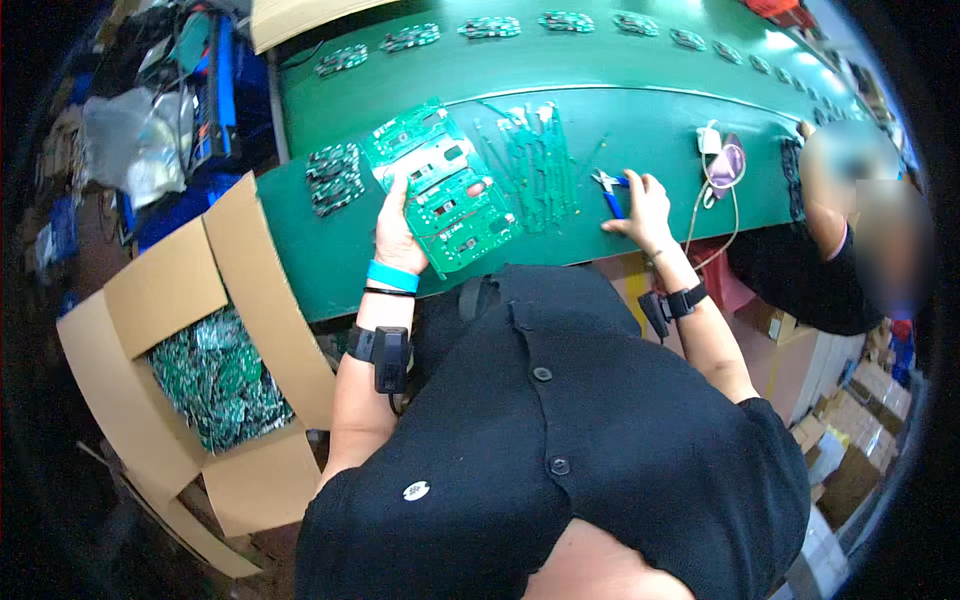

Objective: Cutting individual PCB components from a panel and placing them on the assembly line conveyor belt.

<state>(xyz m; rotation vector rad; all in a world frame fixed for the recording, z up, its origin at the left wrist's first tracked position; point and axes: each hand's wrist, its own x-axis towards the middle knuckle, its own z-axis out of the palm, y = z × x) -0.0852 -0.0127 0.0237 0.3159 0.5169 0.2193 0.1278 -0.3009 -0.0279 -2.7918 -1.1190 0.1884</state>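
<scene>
The left hand [400, 235] grips one green panel [455, 205] of four sections, left of upper centre. The right hand [648, 215], right of centre, is open, curved beside one pair of pliers [612, 204]; I cannot tell whether they touch. On the desk [655, 125], one pile of strips [540, 180] lies between the hands, one stack [335, 180] left of the panel. At least nine small bundles [490, 27] line the top. One carton [165, 305] stands lower left.
</scene>
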